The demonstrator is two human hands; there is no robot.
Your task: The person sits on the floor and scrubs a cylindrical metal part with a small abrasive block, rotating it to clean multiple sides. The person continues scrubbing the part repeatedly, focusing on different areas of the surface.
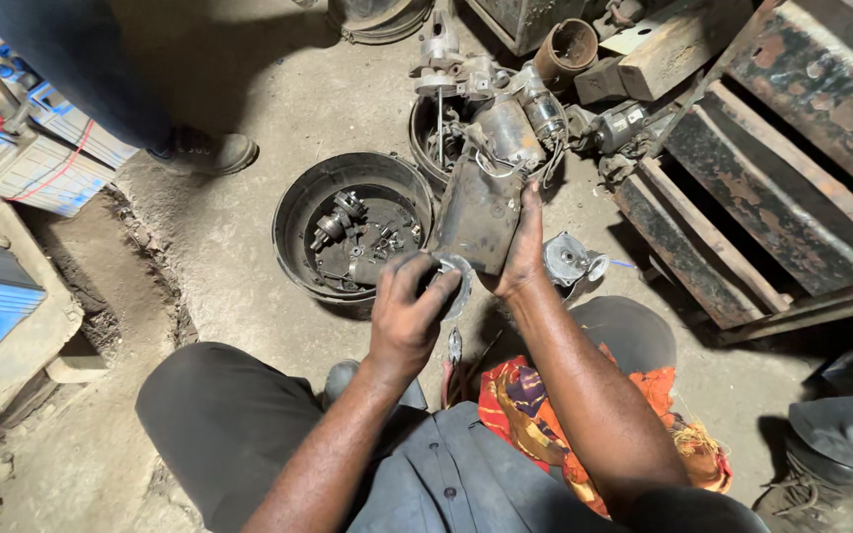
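Observation:
My right hand [525, 247] grips a greasy cylindrical motor housing [476, 212] from its right side and holds it up over the floor. The housing's far end carries wires and metal fittings [515, 123]. At the near end of the housing, my left hand [407, 311] is closed around a round metal end cap [456, 281]. Both forearms reach out from my lap.
A round black metal pan [298, 222] with several small parts lies on the concrete floor to the left. A second pan [426, 138], rusty metal frames [742, 197], a wood block [663, 49] and a patterned cloth [545, 415] surround me. Another person's shoe [209, 150] stands at upper left.

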